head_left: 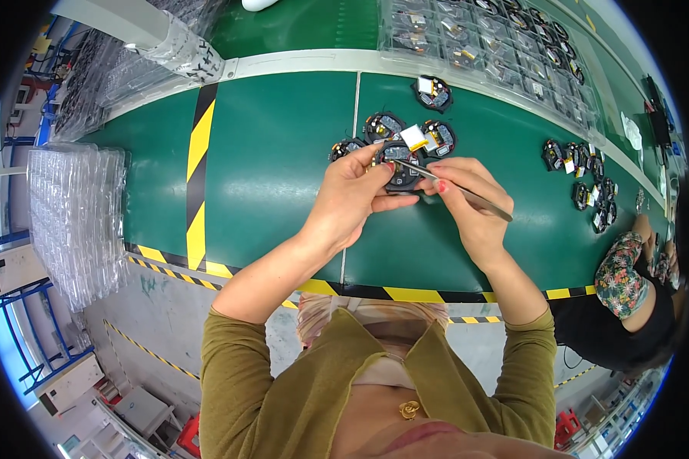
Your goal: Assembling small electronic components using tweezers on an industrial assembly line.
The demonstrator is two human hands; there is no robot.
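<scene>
My left hand [351, 187] is closed around the edge of a round black electronic module [403, 177], holding it above the green bench. A white battery pouch [414, 138] sits at the module's far edge. In my right hand [473, 200] is a pair of metal tweezers [475, 197], their tips pointing left onto the module's face near my left thumb. Right fingers also come close to the module's right rim. Just beyond lie similar round modules [384, 126], some with white batteries; one more [433, 92] lies farther back.
Clear plastic trays [467, 46] of modules stand beyond the bench's white rail. Stacked clear trays [76, 214] rise at the left. More modules [582, 157] lie on the right, near a co-worker's patterned sleeve [622, 275]. Yellow-black tape [406, 294] marks the near edge of the green bench [268, 168].
</scene>
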